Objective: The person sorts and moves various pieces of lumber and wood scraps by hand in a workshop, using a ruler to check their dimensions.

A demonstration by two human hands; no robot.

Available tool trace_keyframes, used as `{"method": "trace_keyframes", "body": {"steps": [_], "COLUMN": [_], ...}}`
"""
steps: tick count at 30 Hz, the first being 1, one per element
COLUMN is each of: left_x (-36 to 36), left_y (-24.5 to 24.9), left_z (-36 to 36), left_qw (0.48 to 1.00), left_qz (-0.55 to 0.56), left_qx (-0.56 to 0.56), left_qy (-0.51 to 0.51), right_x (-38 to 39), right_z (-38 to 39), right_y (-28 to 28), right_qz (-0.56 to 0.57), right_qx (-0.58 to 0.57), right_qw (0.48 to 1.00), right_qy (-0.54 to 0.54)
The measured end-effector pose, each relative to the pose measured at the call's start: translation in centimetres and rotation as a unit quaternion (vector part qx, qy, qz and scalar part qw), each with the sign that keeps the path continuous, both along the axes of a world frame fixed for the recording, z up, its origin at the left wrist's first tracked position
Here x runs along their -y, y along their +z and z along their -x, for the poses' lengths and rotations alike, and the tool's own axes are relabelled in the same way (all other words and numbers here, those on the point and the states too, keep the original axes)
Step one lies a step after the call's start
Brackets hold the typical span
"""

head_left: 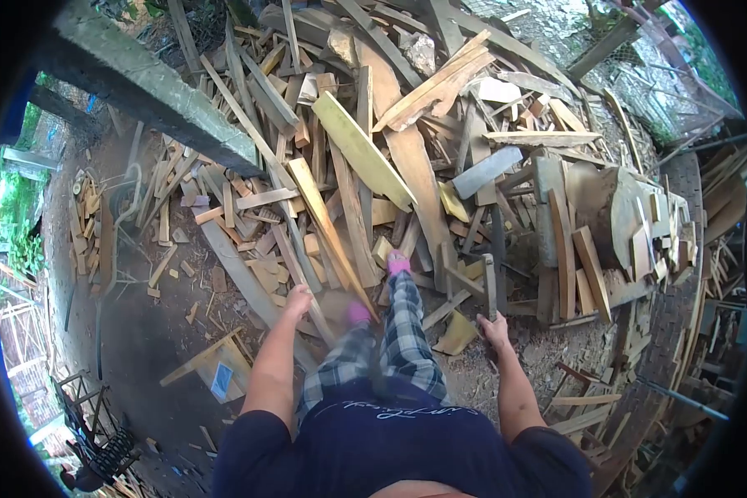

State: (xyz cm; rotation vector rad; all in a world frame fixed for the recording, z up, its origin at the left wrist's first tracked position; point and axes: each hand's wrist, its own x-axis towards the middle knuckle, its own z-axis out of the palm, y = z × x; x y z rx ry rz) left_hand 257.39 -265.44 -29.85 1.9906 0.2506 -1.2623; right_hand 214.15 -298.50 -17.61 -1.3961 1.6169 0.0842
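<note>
My left hand point(300, 300) is closed beside a long narrow plank point(289, 255) that leans on the pile. Whether anything is inside its fingers is hidden. My right hand point(495, 330) is closed around the lower end of a short, narrow grey-brown piece of wood point(490, 286), which stands roughly upright. Close to that hand, a pale broken wood piece point(456, 334) lies on the ground. Between my hands, a long yellowish plank point(332, 232) slants down toward my feet, and a wide pale-yellow board point(361, 149) rests higher on the heap.
A large heap of scrap wood point(407, 166) spreads before me. A concrete post point(166, 95) juts in at upper left. On the right, a slab point(548, 224) bears several wood pieces. A wooden frame with a blue packet point(222, 382) lies left. My feet point(398, 264) stand among planks.
</note>
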Motion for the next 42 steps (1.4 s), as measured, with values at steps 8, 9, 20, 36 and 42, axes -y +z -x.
{"method": "trace_keyframes", "body": {"steps": [8, 9, 20, 36, 42], "left_x": [15.8, 16.6, 41.6, 49.7, 35.6], "left_y": [-4.8, -9.2, -17.5, -26.2, -28.7], "left_z": [-1.0, -1.4, -3.2, -7.0, -9.1], "left_qw": [0.982, 0.971, 0.955, 0.949, 0.948], "left_qz": [-0.046, -0.037, -0.125, -0.270, -0.099], "left_qx": [-0.002, 0.038, 0.182, 0.146, 0.301], "left_qy": [-0.183, -0.231, -0.198, -0.074, -0.021], "right_x": [1.8, 2.3, 3.1, 2.8, 3.1], "right_z": [1.2, 0.0, 2.6, -0.1, 2.9], "right_y": [-3.4, -1.8, -3.4, -1.7, -3.1], "right_qz": [0.036, 0.004, 0.008, 0.004, 0.017], "right_qx": [-0.056, -0.039, -0.091, -0.136, -0.102], "right_qw": [0.997, 0.996, 0.981, 0.978, 0.983], "right_qy": [-0.050, -0.084, -0.174, -0.161, -0.149]}}
